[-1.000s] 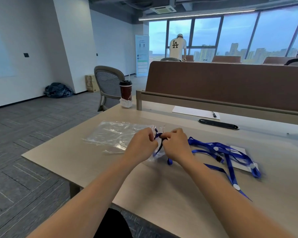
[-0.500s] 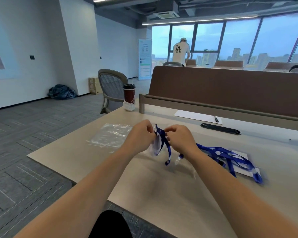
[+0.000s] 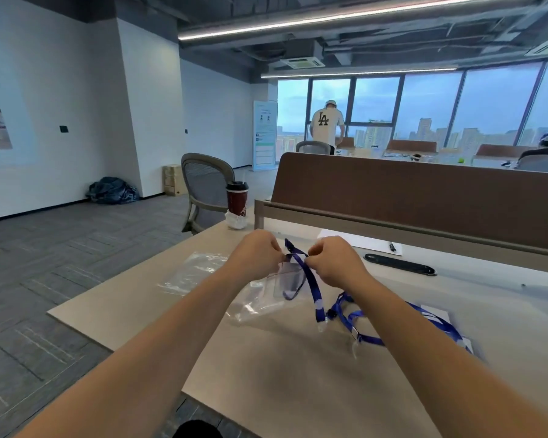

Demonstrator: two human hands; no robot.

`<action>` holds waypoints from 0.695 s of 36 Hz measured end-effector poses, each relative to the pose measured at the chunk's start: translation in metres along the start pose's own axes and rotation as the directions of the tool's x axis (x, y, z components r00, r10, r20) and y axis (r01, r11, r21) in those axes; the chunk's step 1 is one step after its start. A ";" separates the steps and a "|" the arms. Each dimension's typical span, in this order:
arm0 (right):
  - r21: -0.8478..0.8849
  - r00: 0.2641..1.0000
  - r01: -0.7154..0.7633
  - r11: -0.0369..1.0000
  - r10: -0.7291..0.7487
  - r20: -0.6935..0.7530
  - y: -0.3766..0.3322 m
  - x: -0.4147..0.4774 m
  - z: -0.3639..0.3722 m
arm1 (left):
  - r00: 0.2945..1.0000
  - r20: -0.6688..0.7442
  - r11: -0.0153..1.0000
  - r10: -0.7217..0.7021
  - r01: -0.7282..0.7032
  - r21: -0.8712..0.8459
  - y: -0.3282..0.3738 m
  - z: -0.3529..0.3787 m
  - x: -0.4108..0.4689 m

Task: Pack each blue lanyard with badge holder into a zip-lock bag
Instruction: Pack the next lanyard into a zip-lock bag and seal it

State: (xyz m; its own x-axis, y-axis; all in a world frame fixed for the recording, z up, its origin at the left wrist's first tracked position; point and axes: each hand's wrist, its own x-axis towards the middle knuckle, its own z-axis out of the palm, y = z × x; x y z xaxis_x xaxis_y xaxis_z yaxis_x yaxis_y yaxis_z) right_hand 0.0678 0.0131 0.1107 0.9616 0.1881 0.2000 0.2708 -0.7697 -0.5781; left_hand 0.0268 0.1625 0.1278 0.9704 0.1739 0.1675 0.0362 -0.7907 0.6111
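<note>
Now: near edge of the bench (image 3: 298, 390) is bare wood, with both forearms reaching out over it.

Loose lanyards (image 3: 366, 338), blue, lie tangled on the bench under and to the right of the right forearm. Some lie over a white card (image 3: 437, 312).

A clear bag (image 3: 263, 300) hangs from the hands above the bench, its lower end sagging toward the surface. The lanyard (image 3: 312, 287) is partly in it: a dark loop shows through the plastic, and one strap hangs outside the mouth, its end down near the loose lanyards.

Left hand (image 3: 257, 257): grip clamped, fingers curled, pinching the bag's top edge. Right hand (image 3: 336, 263): grip clamped, fingers curled, pinching the lanyard at the bag's mouth. The hands are close together, with the strap between them.

Spare bags (image 3: 193, 271) lie flat on the bench, left of the left hand.

Further back are a black tray (image 3: 399, 264), then a paper sheet (image 3: 358, 241) with a pen (image 3: 392, 247) on it. A lidded cup (image 3: 237, 197) stands at the bench's far left corner.

Brown divider (image 3: 424, 191) runs along the back. Grey chair (image 3: 206, 184) stands beyond the cup. A person (image 3: 326, 124) in a white shirt stands by the windows, back turned.
</note>
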 end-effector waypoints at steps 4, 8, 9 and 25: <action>-0.085 1.000 -0.003 0.996 0.001 -0.018 -0.003 0.006 -0.004 | 1.000 0.004 1.000 0.013 -0.013 0.020 0.002 -0.003 0.003; -0.126 0.999 -0.025 0.992 0.031 0.043 -0.009 0.011 -0.010 | 0.999 -0.002 0.997 0.044 -0.043 0.071 0.004 -0.008 0.003; -0.131 0.998 -0.018 0.991 0.025 0.056 -0.010 0.012 -0.010 | 0.999 -0.001 0.994 0.045 -0.044 0.100 0.005 -0.009 0.003; -0.205 0.966 0.206 0.957 -0.232 -0.114 -0.008 0.010 -0.021 | 0.988 -0.082 0.991 0.131 -0.131 0.002 0.003 -0.019 0.013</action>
State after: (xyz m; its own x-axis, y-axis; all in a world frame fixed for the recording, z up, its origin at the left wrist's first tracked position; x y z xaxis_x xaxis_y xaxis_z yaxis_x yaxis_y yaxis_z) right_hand 0.0744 0.0090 0.1339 0.8607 0.2911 0.4177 0.4481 -0.8227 -0.3499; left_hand 0.0348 0.1733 0.1467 0.9440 0.1166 0.3086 -0.0905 -0.8080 0.5822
